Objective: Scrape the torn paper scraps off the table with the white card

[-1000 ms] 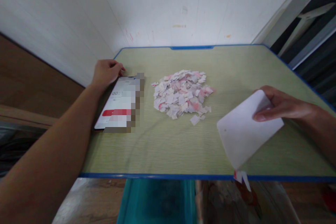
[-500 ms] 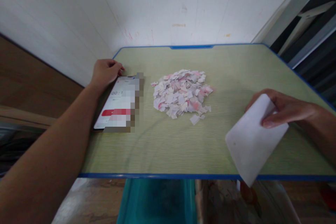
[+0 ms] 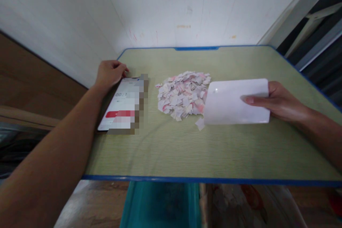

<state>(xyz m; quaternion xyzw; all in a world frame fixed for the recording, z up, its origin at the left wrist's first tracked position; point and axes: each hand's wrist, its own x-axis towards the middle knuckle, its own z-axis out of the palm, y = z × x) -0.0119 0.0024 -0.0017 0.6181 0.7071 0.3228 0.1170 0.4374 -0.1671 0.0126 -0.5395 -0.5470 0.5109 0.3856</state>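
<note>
A loose pile of torn paper scraps (image 3: 183, 96), white with pink patches, lies mid-table. My right hand (image 3: 283, 101) grips a blank white card (image 3: 236, 105) with rounded corners, thumb across its front face. The card is tilted up, and its left end covers the right side of the pile from view; whether it touches the scraps I cannot tell. On the left, my left hand (image 3: 110, 73) rests on the table with curled fingers, beside the top corner of a phone (image 3: 121, 103). The phone's lit screen shows digits and a red bar, partly pixelated.
The pale green table (image 3: 165, 153) has a blue edge and stands against a white wall (image 3: 160, 7). Below its front edge are a teal bin (image 3: 160, 206) and a clear bag (image 3: 237, 203) with paper inside. A grey metal frame (image 3: 299, 17) leans at the right.
My right hand has swung the card up and left, from the front right of the table to the pile's right side. My left hand and the phone have stayed in place.
</note>
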